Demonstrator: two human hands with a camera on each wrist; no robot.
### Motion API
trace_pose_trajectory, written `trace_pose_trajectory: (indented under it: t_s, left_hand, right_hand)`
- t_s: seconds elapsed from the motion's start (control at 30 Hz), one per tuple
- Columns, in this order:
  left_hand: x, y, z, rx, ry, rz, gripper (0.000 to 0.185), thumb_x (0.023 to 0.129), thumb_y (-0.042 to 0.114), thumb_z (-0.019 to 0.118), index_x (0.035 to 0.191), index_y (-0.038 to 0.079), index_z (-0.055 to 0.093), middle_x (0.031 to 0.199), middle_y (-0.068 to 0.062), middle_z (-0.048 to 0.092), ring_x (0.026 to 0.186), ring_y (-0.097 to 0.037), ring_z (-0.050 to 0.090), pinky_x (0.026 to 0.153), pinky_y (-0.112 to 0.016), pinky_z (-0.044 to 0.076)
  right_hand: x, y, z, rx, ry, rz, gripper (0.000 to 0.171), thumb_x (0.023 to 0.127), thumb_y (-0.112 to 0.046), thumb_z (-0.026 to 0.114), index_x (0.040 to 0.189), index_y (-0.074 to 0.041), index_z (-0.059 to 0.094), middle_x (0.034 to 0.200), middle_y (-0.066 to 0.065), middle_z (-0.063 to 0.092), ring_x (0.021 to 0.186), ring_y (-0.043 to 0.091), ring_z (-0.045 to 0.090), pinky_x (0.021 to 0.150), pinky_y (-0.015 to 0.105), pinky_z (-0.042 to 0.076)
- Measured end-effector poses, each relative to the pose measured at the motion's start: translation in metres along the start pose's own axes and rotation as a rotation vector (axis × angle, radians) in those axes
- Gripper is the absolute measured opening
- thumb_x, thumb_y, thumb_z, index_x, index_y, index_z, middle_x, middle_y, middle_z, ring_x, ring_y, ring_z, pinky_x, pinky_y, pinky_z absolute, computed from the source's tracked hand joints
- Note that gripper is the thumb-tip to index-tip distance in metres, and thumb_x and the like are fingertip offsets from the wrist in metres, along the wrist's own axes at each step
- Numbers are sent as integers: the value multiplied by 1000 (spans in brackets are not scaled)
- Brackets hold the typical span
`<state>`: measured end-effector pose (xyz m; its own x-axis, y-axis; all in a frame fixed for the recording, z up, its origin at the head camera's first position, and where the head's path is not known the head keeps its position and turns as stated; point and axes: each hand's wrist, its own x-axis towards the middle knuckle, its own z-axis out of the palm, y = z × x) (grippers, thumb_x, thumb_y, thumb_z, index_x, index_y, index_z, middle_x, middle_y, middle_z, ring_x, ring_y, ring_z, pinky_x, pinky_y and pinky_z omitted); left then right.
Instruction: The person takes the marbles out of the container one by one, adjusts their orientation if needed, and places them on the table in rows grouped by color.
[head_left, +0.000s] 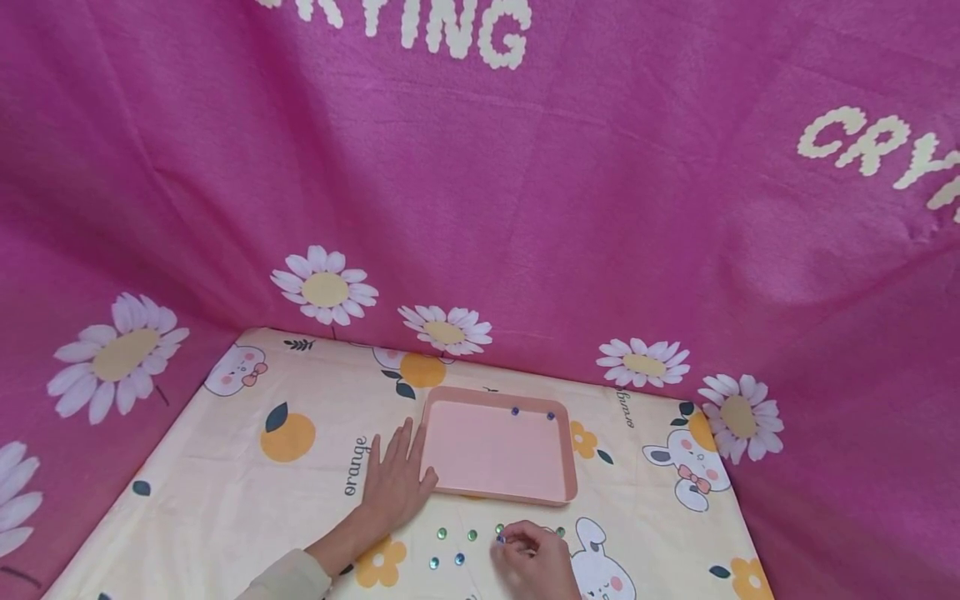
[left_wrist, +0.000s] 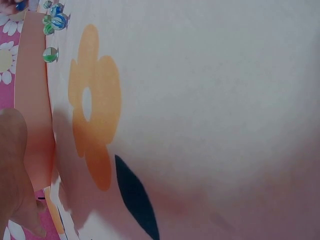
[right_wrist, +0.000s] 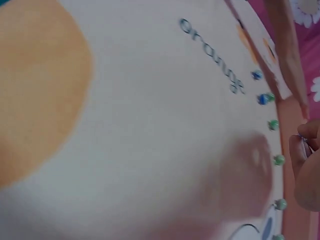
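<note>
The right hand (head_left: 534,557) has its fingers (head_left: 517,533) curled down over a blue marble (head_left: 500,540) on the worktop (head_left: 225,500), pinching it between thumb and fingertip; the marble shows only as a small glint under the fingertips, so how firm the hold is cannot be told. More loose marbles (head_left: 442,533) lie just to the left of those fingers, apart from each other. The left hand (head_left: 393,483) lies flat on the cloth, fingers straight and slightly spread, holding nothing; its thumb side touches the near left corner of the pink tray (head_left: 566,467). The tray sits just beyond the right fingers, with two dark marbles (head_left: 514,411) at its far rim.

To do this pick well, the person would best close the fingertips squarely on the marble's sides before lifting, since a glass ball probably squirts out of a skewed pinch. Keeping the knuckles high should avoid nudging the neighbouring marbles, and the flat left hand looks well placed to steady the tray.
</note>
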<state>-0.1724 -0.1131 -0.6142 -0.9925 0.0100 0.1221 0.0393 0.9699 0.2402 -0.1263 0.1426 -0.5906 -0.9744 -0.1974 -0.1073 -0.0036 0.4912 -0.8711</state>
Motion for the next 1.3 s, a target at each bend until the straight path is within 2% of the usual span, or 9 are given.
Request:
trace_pose_trajectory:
  t_s: [0.17,0.43,0.67,0.97,1.3]
  left_hand:
    - [0,0,1,-2,6,-2,75,97,46,50,157,7,29,162,-16,23,146,-33,27,118,-59,9]
    - [1,-1,2,4,2,-4,75,97,47,49,157,7,29,162,-16,23,146,-33,26,118,-59,8]
    - [0,0,2,-3,-4,-15,76,97,47,49,158,8,28,163,-16,22,147,-33,26,119,-59,7]
    - [-1,0,3,-14,-2,-15,75,96,46,50,157,7,29,163,-16,22,146,-34,26,118,-59,8]
    - [0,0,2,-3,-2,-12,75,96,47,49,157,7,29,162,-16,23,146,-33,26,118,-59,9]
  right_hand:
    - [-8,5,7,3,-35,8,10,80,-5,78,89,-8,76,75,-6,68,68,7,60,61,19,49]
    - [-12,12,14,-16,-54,108,9,80,-8,76,89,-12,77,73,-5,67,65,14,58,56,21,44]
    - [-11,18,13,-12,-86,75,14,80,-3,73,91,-10,77,74,-4,68,66,15,59,56,21,45]
    - [-9,18,12,-15,-117,96,14,80,-4,73,92,-11,77,75,-5,69,69,15,60,59,24,47]
    - [-9,22,13,-75,-114,49,15,79,-5,72,90,-14,76,75,-7,65,68,12,57,58,22,43]
